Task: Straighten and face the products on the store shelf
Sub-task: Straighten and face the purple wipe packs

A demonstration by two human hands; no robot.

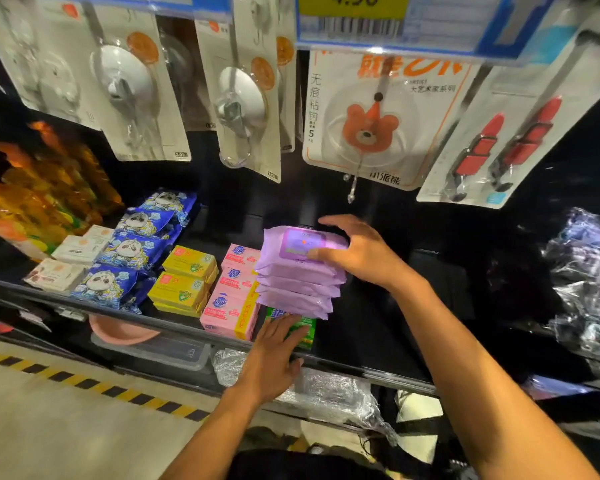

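A stack of several purple wipe packs (pixel 297 278) stands on the dark shelf (pixel 371 320). My right hand (pixel 357 252) grips the top of the stack from the right, thumb across the lid, fingers behind. Under the stack's front lies a green box (pixel 309 329). My left hand (pixel 274 355) rests flat with straight fingers on that green box at the shelf's front edge. Left of the stack stand pink boxes (pixel 231 299) and yellow boxes (pixel 184 282) in rows.
Blue panda packs (pixel 136 251) and white boxes (pixel 66 261) fill the shelf's left part. Hook cards hang above: suction hooks (pixel 243 98), a bear hook card (pixel 374 123), red hooks (pixel 499 147). Clear plastic bags (pixel 589 282) sit at the right. Striped floor tape (pixel 94 386) runs below.
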